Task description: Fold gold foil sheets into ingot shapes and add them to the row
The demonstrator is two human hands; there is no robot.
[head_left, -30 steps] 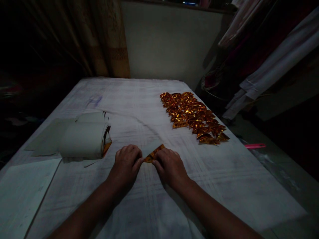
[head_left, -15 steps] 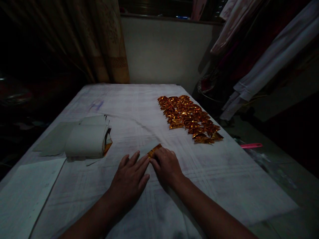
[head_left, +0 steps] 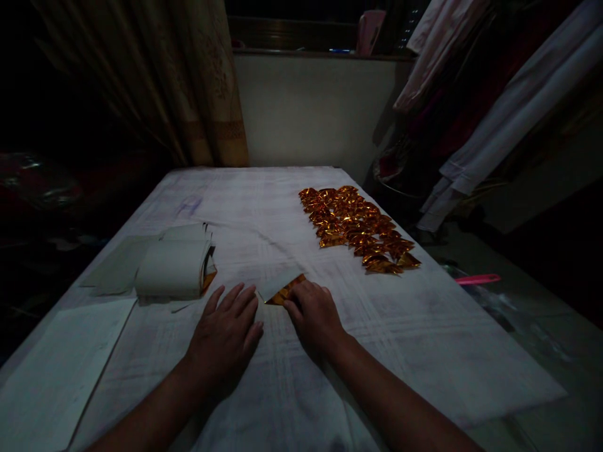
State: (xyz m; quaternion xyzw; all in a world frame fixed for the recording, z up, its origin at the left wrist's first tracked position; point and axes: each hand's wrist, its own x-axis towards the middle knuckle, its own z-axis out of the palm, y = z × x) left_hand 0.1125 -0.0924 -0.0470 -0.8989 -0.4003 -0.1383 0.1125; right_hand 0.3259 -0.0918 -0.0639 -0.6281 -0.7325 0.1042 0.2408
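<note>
A sheet of gold foil paper (head_left: 279, 294), pale on its other face, lies partly folded over on the cloth-covered table (head_left: 311, 383). My right hand (head_left: 313, 311) has its fingers curled on the sheet's right end, which they hide. Left of the sheet, my left hand (head_left: 228, 323) rests palm down with its fingers spread, holding nothing. Its fingertips are close to the sheet's left corner but apart from it. Many folded gold foil pieces (head_left: 348, 216) sit in rows at the table's far right.
A curled stack of pale-backed foil sheets (head_left: 169, 267) lies to the left, with a large white paper (head_left: 61, 370) nearer me. Beyond the right edge are a pink-handled thing (head_left: 478, 279) and hanging clothes (head_left: 509, 107). A curtain (head_left: 207, 81) hangs at the back left.
My left hand has slid left off the sheet, uncovering its folded gold part. My right hand stays on the right end. The view has tilted up slightly.
</note>
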